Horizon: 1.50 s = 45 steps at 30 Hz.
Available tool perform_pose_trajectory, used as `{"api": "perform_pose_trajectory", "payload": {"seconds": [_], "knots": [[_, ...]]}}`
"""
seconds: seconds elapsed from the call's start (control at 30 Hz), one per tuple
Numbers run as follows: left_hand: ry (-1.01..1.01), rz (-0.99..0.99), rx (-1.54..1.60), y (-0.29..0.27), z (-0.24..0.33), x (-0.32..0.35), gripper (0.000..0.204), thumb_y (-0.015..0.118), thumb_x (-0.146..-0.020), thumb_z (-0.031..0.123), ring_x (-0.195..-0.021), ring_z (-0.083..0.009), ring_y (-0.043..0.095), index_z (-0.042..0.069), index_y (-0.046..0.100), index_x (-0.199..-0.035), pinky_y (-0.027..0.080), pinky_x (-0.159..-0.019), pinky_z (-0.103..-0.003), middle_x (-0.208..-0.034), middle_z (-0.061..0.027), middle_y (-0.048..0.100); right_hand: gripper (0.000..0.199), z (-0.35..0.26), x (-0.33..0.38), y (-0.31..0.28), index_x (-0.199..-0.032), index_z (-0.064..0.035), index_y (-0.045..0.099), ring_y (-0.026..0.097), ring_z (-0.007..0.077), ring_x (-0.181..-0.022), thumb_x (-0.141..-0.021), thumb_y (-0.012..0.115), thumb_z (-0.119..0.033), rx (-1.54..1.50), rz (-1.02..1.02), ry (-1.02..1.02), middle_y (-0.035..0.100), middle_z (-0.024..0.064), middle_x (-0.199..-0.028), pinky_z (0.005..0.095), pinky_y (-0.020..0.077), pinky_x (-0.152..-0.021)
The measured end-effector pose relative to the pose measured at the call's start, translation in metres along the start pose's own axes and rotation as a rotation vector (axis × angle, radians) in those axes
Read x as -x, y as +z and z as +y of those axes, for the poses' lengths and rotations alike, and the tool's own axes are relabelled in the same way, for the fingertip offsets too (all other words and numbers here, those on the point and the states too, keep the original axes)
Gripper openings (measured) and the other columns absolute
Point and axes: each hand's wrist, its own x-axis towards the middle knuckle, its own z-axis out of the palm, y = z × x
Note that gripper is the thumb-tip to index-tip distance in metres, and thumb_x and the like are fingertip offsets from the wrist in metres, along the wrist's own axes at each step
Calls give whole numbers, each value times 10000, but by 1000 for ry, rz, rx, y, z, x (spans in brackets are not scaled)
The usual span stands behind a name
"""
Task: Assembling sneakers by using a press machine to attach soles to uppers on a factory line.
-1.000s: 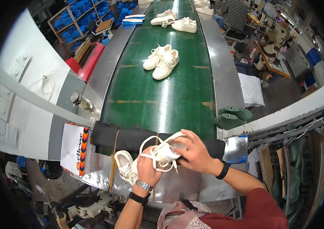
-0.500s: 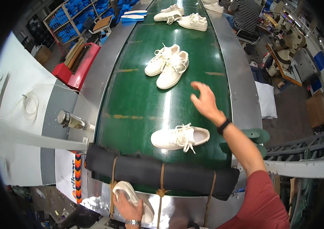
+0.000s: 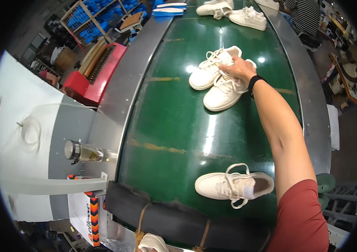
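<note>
Green conveyor belt (image 3: 174, 122) runs up the frame w/ steel side rails, red machine (image 3: 96, 75) upper left, padded black roll (image 3: 178, 220) across the near edge. Right hand (image 3: 239, 68), upper centre, fingers curled down gripping the laces of a white sneaker pair (image 3: 218, 82); a single white sneaker (image 3: 233, 185) lies lower centre, bare belt between. Left hand (image 3: 144, 248) barely shows at bottom edge by another white shoe (image 3: 153, 242); can't tell its grip.

Right hand (image 3: 240, 68) outstretched, fingers curled
</note>
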Motion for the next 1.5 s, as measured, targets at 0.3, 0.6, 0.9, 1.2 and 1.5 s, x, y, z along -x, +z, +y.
{"api": "perform_pose_trajectory", "payload": {"seconds": [0.3,0.6,0.9,1.2,1.5], "knots": [[124,80,78,-2,-31,11,399,697,-848,304,-1107,-553,540,-67,640,-985,355,-1046,-644,-1017,-319,631,544,63,61,-10,-1080,-83,679,687,348,-1005,-803,708,-550,-273,332,324,725,181,-1031,420,508,-885],[1005,-112,61,-134,101,-64,274,664,-747,121,-1390,-405,389,12,650,-998,313,-1084,-648,-1218,-138,597,582,105,208,-111,-1273,-28,543,589,405,-1132,-797,721,-313,214,459,-96,643,217,-1194,494,480,-963],[1054,-9,199,-54,204,-34,484,706,-798,201,-1368,-362,424,64,607,-1252,271,-1159,-550,-1336,-157,563,756,57,340,-59,-1391,17,519,496,366,-1325,-874,635,-522,-90,-491,-227,532,250,-1413,434,381,-1116],[35,-344,492,47,-60,187,369,685,-836,255,-1074,-350,625,69,642,-1152,502,-922,-468,-1105,-151,681,235,59,491,-43,-1183,33,642,639,211,-1039,-992,594,-96,-608,163,-199,682,124,-1132,333,496,-945],[-1116,-79,760,160,-222,520,450,672,-824,360,-1042,-385,659,67,664,-1165,523,-923,-472,-1093,-204,703,183,-164,805,57,-1058,24,668,706,198,-810,-897,667,-62,-413,-988,-831,720,133,-902,312,555,-732]]}}
